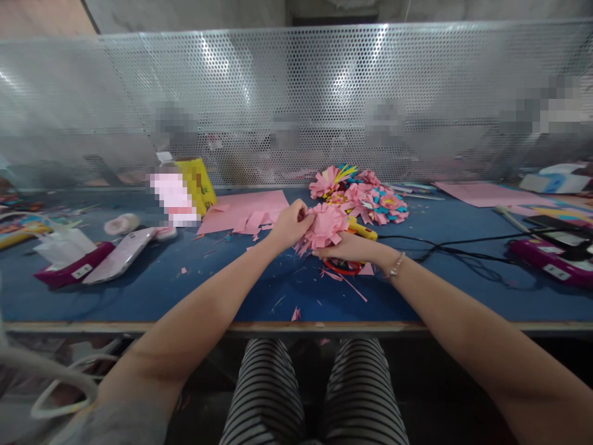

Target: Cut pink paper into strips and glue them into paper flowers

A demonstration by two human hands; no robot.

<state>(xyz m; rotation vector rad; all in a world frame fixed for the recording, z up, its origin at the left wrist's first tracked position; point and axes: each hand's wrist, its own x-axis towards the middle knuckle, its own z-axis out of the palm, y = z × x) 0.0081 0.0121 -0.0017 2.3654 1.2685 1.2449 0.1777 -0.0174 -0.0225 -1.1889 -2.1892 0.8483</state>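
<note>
- A tall grey perforated metal panel (259,80) spans the far side, well beyond the left hand (293,225) and the right hand (347,248).
- Under both hands, here's the wide blue tabletop (152,296), sprinkled with paper bits.
- Far off to the right hand's right, a large flat pink paper sheet (482,193); nearer, just beyond the left hand and to its left, a smaller pink paper sheet (266,201) with cut pieces on it.
- Just beyond the right hand, a bright heap of pink, blue and yellow paper flowers (370,196)!
- Well to the left hand's left, a purple box with white tissue (55,276); further beyond that hand, an upright yellow printed packet (204,185).
- Now the hands: the left is nearly closed, thumb and bent fingers pinching a petal edge; the right cradles from below, thumb out flat, its other fingers too hidden to tell how far they curl.
- Between them, held by both, the ruffled pink paper flower (328,226).
- Right behind the right hand, a yellow plastic handle (364,228); whether they touch, I cannot tell.
- Peeking out below the right hand, a curved red loop (343,270).
- Closer to the body than both hands, a tiny pink paper scrap (296,314).
</note>
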